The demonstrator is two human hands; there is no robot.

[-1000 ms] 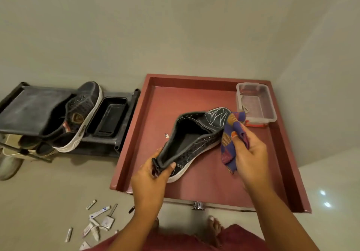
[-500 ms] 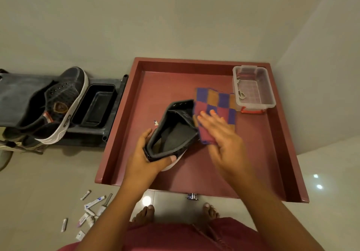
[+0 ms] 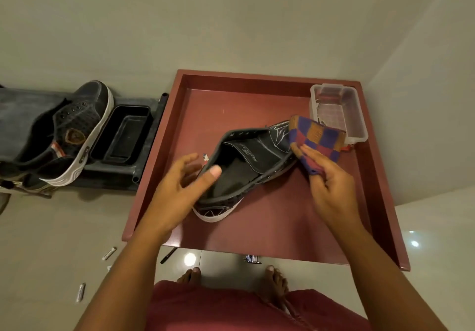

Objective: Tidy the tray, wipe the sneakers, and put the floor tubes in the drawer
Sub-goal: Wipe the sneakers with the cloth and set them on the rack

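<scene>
You're setting the sneaker (image 3: 246,166) back down in the big red drawer (image 3: 259,228) — your left hand (image 3: 180,184), gripping the heel a second ago, is now opening up, fingers loose, just touching the collar. So this shoe's wipe looks nearly finished. Your right hand (image 3: 326,181) is pinching the checked cloth (image 3: 317,140) at the toe. The clear tub (image 3: 356,115) is holding some small bits; the black tray (image 3: 120,135) looks empty. Tubes (image 3: 81,292) are waiting on the floor.

Left hand (image 3: 180,187) has released its grip on the heel of the sneaker (image 3: 246,166); fingers now spread, thumb at the collar. Right hand (image 3: 326,184), flat half a second ago, now pinches the checked cloth (image 3: 317,139) at the toe.
</scene>
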